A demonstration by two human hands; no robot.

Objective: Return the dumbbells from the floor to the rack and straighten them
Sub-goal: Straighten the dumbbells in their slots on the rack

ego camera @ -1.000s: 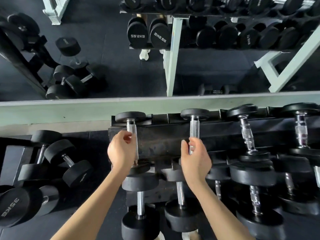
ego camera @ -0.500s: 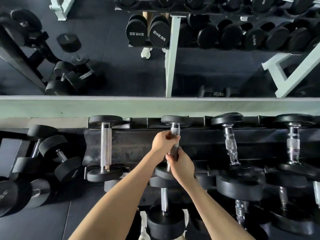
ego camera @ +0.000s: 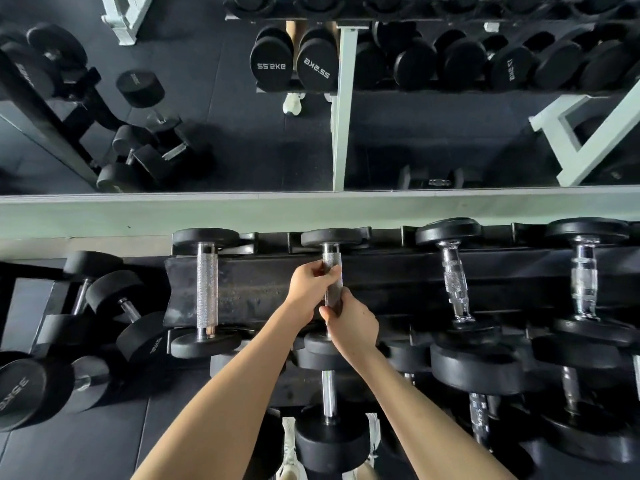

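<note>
The left hand (ego camera: 308, 285) has left the end dumbbell (ego camera: 206, 289) and joined the right hand (ego camera: 353, 322), both closed on the neighbouring dumbbell's handle (ego camera: 332, 271) on the rack's top tier (ego camera: 270, 289), likely straightening it

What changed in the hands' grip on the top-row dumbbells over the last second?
The left hand let go of the leftmost dumbbell and moved right to join the right hand on the second dumbbell. Both now grip its handle. The dumbbells on the floor stayed put.
</note>
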